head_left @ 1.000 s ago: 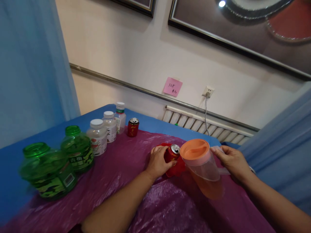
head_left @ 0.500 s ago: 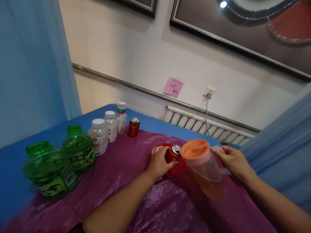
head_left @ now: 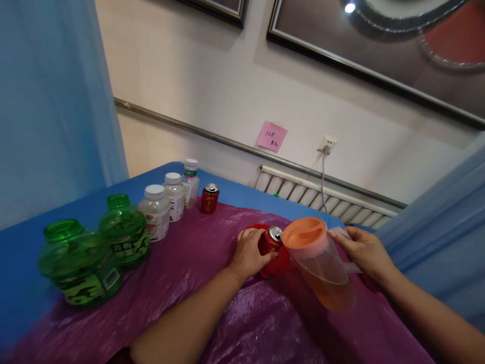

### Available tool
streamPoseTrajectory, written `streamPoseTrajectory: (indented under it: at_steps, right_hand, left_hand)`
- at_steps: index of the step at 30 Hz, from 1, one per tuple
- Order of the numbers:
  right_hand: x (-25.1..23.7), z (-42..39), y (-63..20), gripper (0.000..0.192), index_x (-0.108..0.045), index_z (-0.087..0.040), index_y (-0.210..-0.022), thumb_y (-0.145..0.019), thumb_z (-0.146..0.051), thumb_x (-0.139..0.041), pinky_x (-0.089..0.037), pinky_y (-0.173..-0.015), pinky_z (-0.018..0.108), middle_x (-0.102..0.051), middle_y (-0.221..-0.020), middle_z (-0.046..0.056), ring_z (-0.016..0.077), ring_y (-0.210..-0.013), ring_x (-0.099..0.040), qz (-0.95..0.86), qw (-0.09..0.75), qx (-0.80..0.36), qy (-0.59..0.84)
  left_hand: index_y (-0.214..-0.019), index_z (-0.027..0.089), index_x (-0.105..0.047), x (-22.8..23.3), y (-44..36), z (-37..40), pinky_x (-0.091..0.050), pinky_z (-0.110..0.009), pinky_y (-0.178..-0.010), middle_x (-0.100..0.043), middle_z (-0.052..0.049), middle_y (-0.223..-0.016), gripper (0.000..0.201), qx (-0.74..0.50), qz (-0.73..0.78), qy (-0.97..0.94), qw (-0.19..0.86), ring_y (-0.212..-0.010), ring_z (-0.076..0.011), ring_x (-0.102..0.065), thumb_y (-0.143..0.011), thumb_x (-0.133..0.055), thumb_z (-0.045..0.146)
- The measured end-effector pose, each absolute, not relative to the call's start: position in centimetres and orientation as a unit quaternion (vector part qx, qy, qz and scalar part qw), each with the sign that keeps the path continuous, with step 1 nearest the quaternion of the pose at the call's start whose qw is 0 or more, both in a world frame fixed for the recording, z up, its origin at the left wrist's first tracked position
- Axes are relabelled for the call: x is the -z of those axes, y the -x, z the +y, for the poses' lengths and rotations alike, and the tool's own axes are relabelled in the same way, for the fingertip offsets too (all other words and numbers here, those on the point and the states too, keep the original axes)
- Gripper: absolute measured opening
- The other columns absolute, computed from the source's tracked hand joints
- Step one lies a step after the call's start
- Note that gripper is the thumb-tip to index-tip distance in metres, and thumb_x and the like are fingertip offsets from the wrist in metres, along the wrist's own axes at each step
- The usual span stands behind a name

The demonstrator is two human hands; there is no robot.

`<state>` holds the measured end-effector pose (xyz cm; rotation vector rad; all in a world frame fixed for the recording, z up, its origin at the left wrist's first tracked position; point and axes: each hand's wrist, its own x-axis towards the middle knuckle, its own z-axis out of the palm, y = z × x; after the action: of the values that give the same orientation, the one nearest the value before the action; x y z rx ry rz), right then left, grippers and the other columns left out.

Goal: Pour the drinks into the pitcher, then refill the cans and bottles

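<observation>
My left hand (head_left: 250, 254) is wrapped round a red drink can (head_left: 270, 241) with an opened silver top. Under the can lies something flat and red, perhaps a tray (head_left: 280, 263). With my right hand (head_left: 366, 250) I grip the handle of a clear plastic pitcher (head_left: 328, 278), which has an orange lid (head_left: 305, 233) and holds amber liquid. The pitcher leans left, its lid right beside the can's top. I cannot make out any liquid flowing between them.
A second red can (head_left: 209, 198) stands farther back. White-capped bottles (head_left: 156, 215) and green plastic jars (head_left: 81, 268) line the left. Purple plastic sheeting (head_left: 189, 268) covers part of the blue table (head_left: 20, 255). Blue curtains (head_left: 56, 101) hang either side; behind are a radiator (head_left: 303, 194) and wall socket (head_left: 326, 145).
The hands, can and pitcher hold almost the same positions. Only a slight shift of the whole view shows.
</observation>
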<state>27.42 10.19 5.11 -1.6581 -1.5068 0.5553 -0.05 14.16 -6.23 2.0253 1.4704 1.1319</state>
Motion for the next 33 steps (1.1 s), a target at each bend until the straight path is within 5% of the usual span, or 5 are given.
streamPoseTrajectory:
  at_steps: [33]
  right_hand:
    - [-5.6, 9.96, -27.13, 0.057, -0.048, -0.022, -0.057, -0.072, -0.071, -0.073, -0.029, -0.044, 0.025, -0.042, -0.051, -0.006, 0.0105, -0.049, -0.036, -0.608, 0.403, -0.202, 0.653]
  left_hand:
    - [-0.119, 0.023, -0.066, 6.52, 0.0, 14.14, -0.04, -0.046, -0.107, -0.069, -0.009, -0.122, 0.063, -0.409, 0.526, -0.72, 0.195, -0.118, -0.0311, -0.058, -0.064, -0.091, 0.039]
